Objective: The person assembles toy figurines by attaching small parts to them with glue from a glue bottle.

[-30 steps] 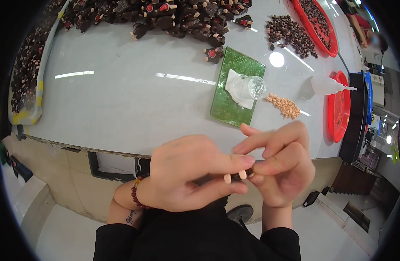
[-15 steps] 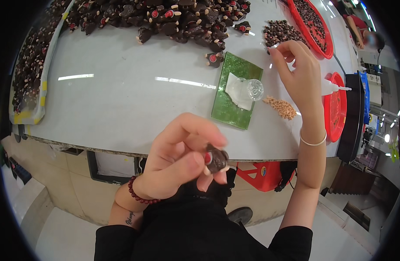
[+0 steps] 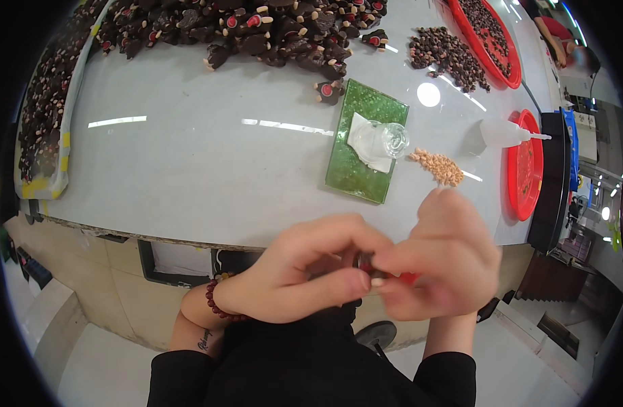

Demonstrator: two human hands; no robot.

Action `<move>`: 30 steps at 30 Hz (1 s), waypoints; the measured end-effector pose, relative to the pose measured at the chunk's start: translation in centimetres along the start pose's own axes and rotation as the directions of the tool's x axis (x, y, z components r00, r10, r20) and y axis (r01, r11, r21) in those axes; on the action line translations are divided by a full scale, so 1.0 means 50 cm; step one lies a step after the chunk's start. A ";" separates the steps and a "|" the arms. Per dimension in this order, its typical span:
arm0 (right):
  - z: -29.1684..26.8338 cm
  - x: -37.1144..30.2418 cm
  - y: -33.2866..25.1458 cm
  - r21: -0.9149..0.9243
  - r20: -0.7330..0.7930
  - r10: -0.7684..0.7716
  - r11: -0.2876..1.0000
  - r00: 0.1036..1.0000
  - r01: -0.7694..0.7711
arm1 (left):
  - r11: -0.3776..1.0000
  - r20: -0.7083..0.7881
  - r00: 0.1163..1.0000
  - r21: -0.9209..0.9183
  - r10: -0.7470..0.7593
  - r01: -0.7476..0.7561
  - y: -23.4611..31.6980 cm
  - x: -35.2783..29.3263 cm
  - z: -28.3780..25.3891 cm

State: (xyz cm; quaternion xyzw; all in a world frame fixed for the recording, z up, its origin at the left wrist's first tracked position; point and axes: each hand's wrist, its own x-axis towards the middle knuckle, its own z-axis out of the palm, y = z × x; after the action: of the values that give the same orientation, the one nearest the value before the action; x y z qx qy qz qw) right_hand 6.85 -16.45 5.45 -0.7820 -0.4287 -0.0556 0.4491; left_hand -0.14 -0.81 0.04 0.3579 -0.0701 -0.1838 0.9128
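Observation:
In front of my body, my left hand [image 3: 305,275] pinches a small dark brown figurine [image 3: 363,262] with a red part on it, between thumb and fingers. My right hand [image 3: 444,261] has its fingertips closed against the figurine's right side. Whether those fingers also hold a small piece cannot be made out, as they hide most of the figurine. Beyond the right hand lies a heap of small beige pieces [image 3: 437,168]. Left of that heap is a green slab [image 3: 379,102] carrying a white tissue [image 3: 359,141] and a small clear plastic cup [image 3: 395,140].
Many similar brown figurines [image 3: 277,37] are heaped at the far side. A tray [image 3: 65,146] of them stands left. Small dark pieces [image 3: 447,60] lie beside a red tray [image 3: 509,83]. At right are a white bottle [image 3: 503,133], another red tray [image 3: 521,203] and a person [image 3: 559,41].
My right hand has come back from the pile of small dark pieces to the figurine. My left hand has moved slightly right, and the two hands now meet.

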 end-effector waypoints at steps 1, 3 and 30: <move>0.009 -0.015 0.002 -0.023 -0.035 -0.027 0.999 0.999 0.026 | 0.995 0.030 0.996 -0.058 -0.086 0.087 0.008 -0.002 0.000; 0.014 -0.033 0.006 -0.047 -0.072 -0.053 0.998 0.996 0.050 | 0.997 0.019 0.997 -0.013 -0.080 0.080 0.003 0.004 -0.001; -0.022 -0.028 0.102 0.034 -0.192 0.395 0.918 0.898 -0.396 | 0.919 -0.196 0.960 0.377 0.200 -0.115 0.032 -0.007 -0.012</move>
State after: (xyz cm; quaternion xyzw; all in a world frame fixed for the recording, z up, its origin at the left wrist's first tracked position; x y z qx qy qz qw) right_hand 9.98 -19.32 2.09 -0.8446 -0.2149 -0.0407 0.4887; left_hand 0.12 0.76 0.68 0.5318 -0.0252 -0.0504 0.8450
